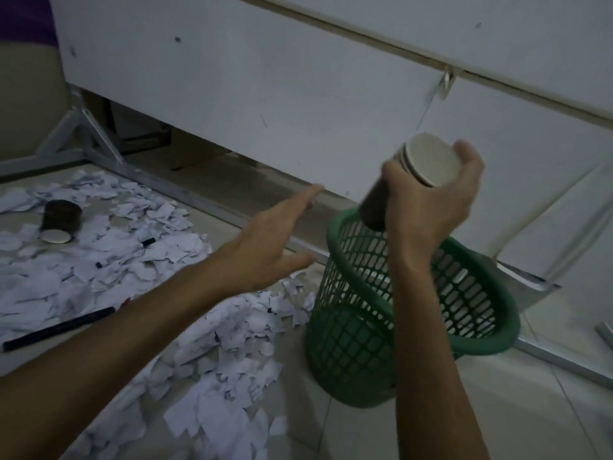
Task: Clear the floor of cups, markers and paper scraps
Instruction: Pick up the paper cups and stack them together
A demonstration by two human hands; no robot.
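Observation:
My right hand (428,207) grips a stack of dark paper cups (428,161) with white insides, tilted over the rim of a green mesh wastebasket (351,343). My left hand (272,244) hovers to the left of the basket with fingers stretched out, holding nothing. Another dark cup (61,220) lies on its side at the far left among torn white paper scraps (229,343) that cover the tiled floor. A long dark marker (59,328) lies at the left edge. Two smaller markers (147,242) (99,264) poke out of the scraps.
A white cabinet or desk panel (298,104) runs along the back, raised on a metal frame (83,134) with a floor rail (564,361) passing behind the basket. Bare tile (365,433) shows in front of the basket.

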